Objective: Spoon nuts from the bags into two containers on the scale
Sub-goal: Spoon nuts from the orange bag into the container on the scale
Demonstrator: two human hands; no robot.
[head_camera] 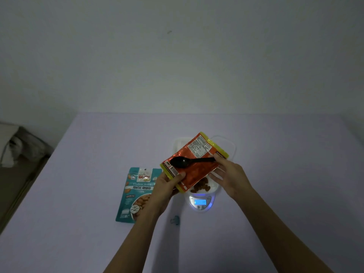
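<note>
- Teal pouch of roasted almonds (136,194) lies flat on the table (285,194), left of the work area. No hand on it. Cannot tell whether it is open.
- Small blue binder clip (175,220) sits on the table, near the scale and in front of it.
- Left hand (167,186) grips the lower corner of the orange bag (197,171), thumb on top, fingers curled underneath. The bag is held tilted in the air, above the scale.
- Black spoon (185,161) lies across the face of the bag, bowl to the left and apparently empty.
- Digital scale (200,207) has its display lit; digits too small to trust.
- White container (216,186) sits on the scale, half hidden under the bag; brown nuts (201,187) are visible inside.
- Right hand (232,176) pinches the spoon handle at the bag's right edge, the other fingers loosely spread below.
- Clear container (230,143) stands behind the scale, mostly hidden by the bag; contents not visible.
- Progress, as judged: the first container is part-filled. The second container and the almonds appear to remain.
</note>
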